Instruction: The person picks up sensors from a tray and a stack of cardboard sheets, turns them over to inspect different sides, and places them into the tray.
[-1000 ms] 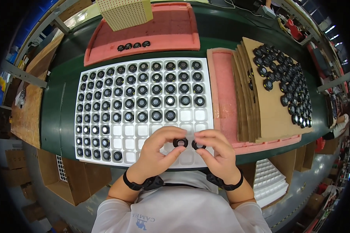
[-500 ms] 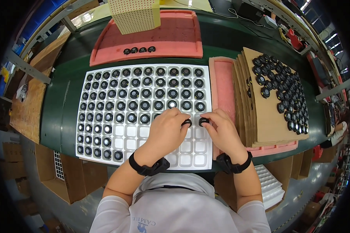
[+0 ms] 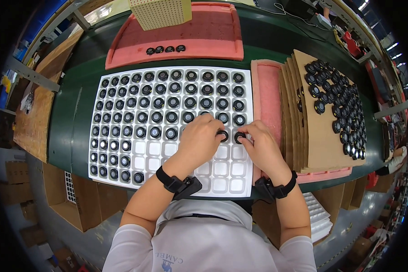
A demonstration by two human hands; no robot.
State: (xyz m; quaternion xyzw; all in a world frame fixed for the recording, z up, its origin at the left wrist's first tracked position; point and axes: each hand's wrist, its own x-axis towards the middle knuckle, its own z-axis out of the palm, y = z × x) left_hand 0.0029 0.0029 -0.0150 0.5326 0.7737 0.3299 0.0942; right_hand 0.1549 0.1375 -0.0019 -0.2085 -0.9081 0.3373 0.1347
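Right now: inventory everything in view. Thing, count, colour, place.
Pocketed tray: 1, white, centre
Tray parts: many, black, far rows, left columns
Held parts: 2, black, one per grip
Row parts: 4, black, on far foam
Loose parts: many overlapping, black, on cardboard
Cardboard stack: 1, brown, right
Foam trays: 2, pink, beyond and right of tray
Dotted box: 1, pale yellow, far foam
Work surface: 1, green, underneath
Wooden board: 1, brown, left
Cartons: several, brown, lower left and right
Stacked trays: uncountable, white, lower right
Wristbands: 2, black, one per wrist
Shirt: 1, white, bottom
Left hand: 1, bare, over tray
Right hand: 1, bare, tray's right edge
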